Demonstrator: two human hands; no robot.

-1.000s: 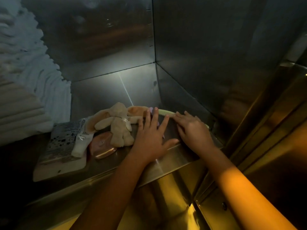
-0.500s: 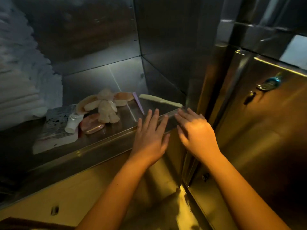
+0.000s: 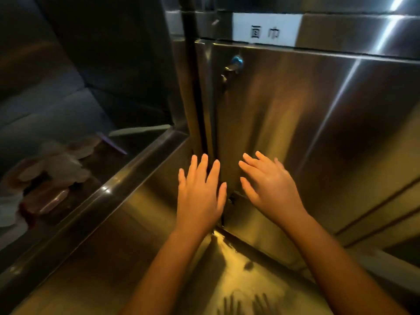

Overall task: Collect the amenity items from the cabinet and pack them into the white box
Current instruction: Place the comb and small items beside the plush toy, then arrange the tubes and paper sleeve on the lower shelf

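Both of my hands hang in front of the steel cabinet, empty, fingers spread. My left hand (image 3: 201,192) is below the shelf's right end; my right hand (image 3: 269,188) is over the closed door. On the dim shelf (image 3: 127,173) at the left lie the amenity items: a pale comb (image 3: 138,130), a purple stick (image 3: 111,143), a beige plush toy (image 3: 61,165), a pinkish wrapped bar (image 3: 48,198) and a white tube (image 3: 9,209) at the left edge. All are blurred. No white box is in view.
A closed steel door (image 3: 318,133) fills the right, with a blue key (image 3: 236,62) in its lock and a white label (image 3: 266,27) above. A steel panel (image 3: 127,246) runs below the shelf.
Both hands have pulled back off the shelf, down and to the right, holding nothing. The view has swung right, so the items now sit at the far left.
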